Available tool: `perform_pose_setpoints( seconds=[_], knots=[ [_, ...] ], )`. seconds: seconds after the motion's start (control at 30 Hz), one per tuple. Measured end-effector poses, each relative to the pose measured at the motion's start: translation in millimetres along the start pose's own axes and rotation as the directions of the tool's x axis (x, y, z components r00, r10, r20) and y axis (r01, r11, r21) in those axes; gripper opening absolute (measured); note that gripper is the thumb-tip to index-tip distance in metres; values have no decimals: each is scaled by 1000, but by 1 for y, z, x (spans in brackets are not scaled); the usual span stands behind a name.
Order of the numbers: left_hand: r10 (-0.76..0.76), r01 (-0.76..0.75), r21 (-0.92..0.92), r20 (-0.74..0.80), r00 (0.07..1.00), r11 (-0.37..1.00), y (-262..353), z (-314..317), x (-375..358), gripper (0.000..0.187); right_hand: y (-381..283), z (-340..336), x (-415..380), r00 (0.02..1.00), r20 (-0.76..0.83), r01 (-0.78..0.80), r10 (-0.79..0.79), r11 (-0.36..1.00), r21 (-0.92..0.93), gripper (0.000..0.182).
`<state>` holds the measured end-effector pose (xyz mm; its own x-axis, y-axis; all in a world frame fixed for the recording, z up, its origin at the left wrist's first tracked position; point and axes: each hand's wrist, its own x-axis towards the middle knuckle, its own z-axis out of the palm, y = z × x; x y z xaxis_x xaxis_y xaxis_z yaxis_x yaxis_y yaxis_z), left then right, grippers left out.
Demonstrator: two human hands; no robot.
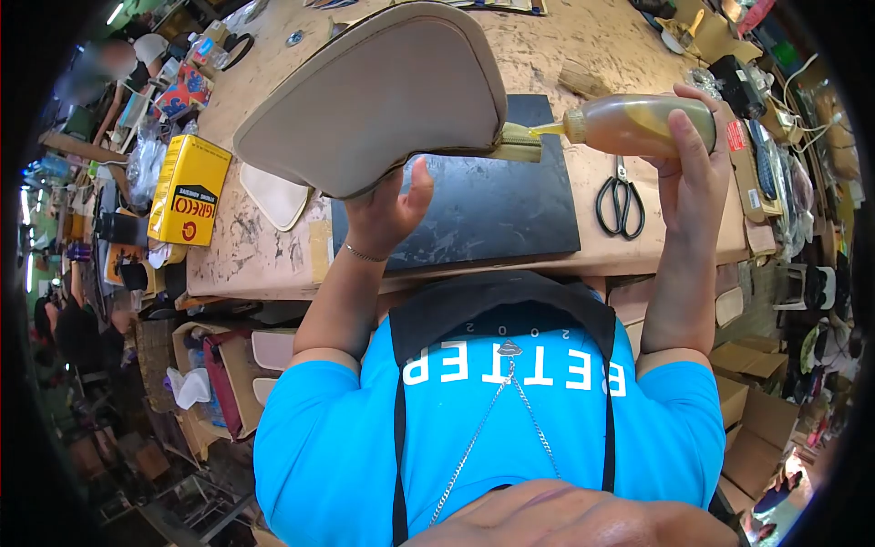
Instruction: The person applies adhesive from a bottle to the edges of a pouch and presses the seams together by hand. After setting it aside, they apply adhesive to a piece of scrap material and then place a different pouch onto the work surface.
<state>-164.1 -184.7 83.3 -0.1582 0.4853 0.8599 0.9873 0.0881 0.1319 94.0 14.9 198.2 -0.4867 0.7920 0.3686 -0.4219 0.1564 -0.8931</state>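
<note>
My left hand is closed on the lower edge of a beige leather bag piece, with most of the fingers hidden behind it. The piece has dark trim and is raised above the table. From its right end a yellowish zipper end sticks out. My right hand grips a clear squeeze bottle lying sideways, partly filled with amber liquid. Its thin yellow nozzle points left at the zipper end, touching it or very close. Below them lies a black board.
Black-handled scissors lie right of the board. A smaller beige piece and a yellow tin are at the left. A brush and a black device sit at the far right. A drawer is below left.
</note>
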Motion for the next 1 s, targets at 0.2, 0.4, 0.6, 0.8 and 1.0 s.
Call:
perform_pose_setpoints(
  seconds=[0.2, 0.4, 0.6, 0.8, 1.0],
  knots=[
    [-8, 8, -17, -10, 1000, 1000, -3, 0, -1, 48, 0, 2, 2, 1000, 16, -27, 27, 1000, 16, 37],
    [7, -8, -16, -35, 999, 1000, -4, 1, 1, 50, -6, 1, 0, 998, 51, -33, 35, 999, -37, 44],
    [-7, 8, 17, -50, 999, 1000, -3, 3, 0, 53, -5, -3, -4, 996, 59, 65, -62, 996, -65, 44],
    [-2, 2, 1, -60, 998, 1000, -5, 8, -2, 53, -1, 2, -9, 975, 82, 212, -204, 973, -92, 44],
    [-5, 6, 7, -88, 996, 1000, -1, 8, 0, 52, 0, -1, -11, 964, 161, 229, -211, 968, -103, 45]
  ],
)
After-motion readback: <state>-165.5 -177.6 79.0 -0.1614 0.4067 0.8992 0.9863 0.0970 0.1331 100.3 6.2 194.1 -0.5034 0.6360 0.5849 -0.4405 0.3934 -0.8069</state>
